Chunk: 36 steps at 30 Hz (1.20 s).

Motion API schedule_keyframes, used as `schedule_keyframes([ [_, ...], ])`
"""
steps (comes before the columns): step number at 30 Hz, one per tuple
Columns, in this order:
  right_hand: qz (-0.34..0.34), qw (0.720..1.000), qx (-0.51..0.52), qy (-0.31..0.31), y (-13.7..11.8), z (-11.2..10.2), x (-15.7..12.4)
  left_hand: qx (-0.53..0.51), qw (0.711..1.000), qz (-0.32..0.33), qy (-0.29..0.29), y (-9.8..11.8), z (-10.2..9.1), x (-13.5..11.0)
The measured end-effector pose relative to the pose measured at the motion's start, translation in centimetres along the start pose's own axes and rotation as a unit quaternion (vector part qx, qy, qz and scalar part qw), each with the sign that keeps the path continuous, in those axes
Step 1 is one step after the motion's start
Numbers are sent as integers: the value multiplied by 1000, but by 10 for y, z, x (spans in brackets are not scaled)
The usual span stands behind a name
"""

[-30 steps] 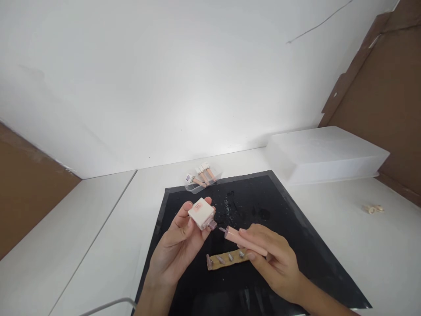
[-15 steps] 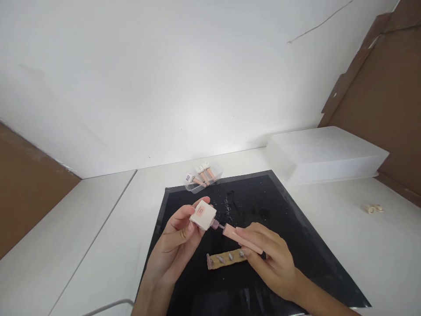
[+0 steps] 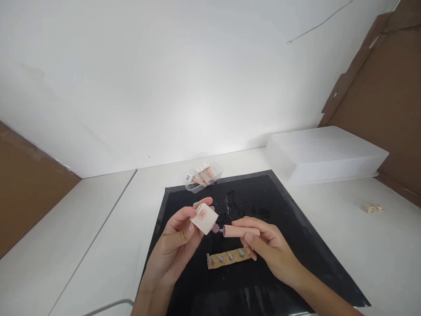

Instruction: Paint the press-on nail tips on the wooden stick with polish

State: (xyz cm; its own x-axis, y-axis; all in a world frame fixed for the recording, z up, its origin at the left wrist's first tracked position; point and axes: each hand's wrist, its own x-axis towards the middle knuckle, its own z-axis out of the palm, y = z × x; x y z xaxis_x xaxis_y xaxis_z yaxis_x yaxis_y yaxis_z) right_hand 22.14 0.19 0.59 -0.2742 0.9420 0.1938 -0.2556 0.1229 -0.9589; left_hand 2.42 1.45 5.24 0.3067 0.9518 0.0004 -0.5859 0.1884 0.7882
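Now swung nearly level, the pink cap – held by the right hand – sits just past three o'clock from the bottle (gripped in the left hand); best keep brush and neck aligned.

Left hand: one, bare, slender-fingered; curved creases across the thumb knuckle; nail detail too small to make out. Left forearm: bare over the visible length, narrowing at the wrist. Right hand: one, bare, with long, slim fingers and a rounded thumb tip. Right forearm: bare over the visible length, slim, smooth in outline, tapering evenly towards the wrist.
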Motion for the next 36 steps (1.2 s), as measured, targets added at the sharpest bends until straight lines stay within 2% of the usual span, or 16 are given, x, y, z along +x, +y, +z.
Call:
schedule_keyframes([
  [5,55,992,107,-31,3,0,4,-8,1000,-3,-22,0,-1,-1],
  [13,126,970,198,-56,-5,2,5,-22,999,-12,-27,-1,2,-2],
  [28,146,953,258,-69,-4,1,6,-54,997,-23,-46,0,2,-2],
  [36,148,946,281,-62,-6,2,7,-64,997,-5,-40,2,-4,-5],
])
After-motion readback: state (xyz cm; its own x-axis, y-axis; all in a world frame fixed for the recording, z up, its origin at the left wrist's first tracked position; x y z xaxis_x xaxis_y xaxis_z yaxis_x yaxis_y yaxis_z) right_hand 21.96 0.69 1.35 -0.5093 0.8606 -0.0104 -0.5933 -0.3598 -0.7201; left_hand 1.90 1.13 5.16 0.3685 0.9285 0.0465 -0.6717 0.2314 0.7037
